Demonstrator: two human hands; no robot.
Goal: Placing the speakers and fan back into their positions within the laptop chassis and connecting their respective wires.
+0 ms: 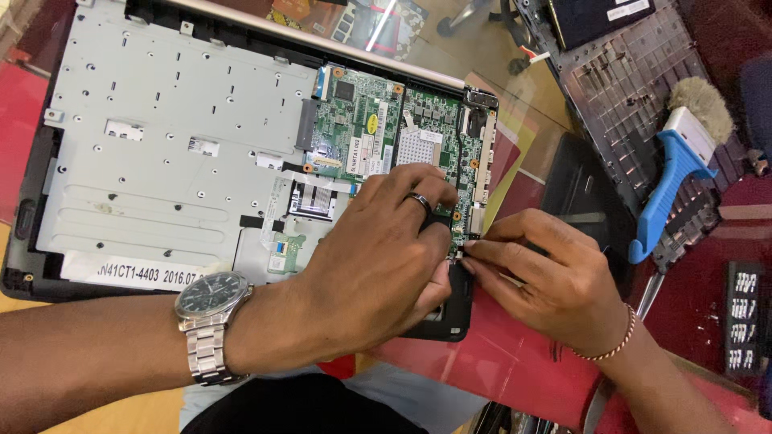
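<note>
An opened laptop base [161, 120] lies face down, showing its silver metal plate and a green circuit board [386, 128] at its right end. My left hand [378, 257], with a ring and a steel wristwatch [211, 317], rests over the board's lower right corner, fingers curled down onto it. My right hand [547, 277] comes in from the right, its fingertips pinched together at the board's lower edge, touching the left hand's fingers. Whatever small part sits between the fingertips is hidden.
A blue-handled brush [679, 173] with pale bristles lies on a second laptop's grey keyboard frame [627, 88] at the right. A black flat cover [583, 209] sits between the two laptops. The tabletop [482, 362] is red. Black chip strips [744, 317] lie at far right.
</note>
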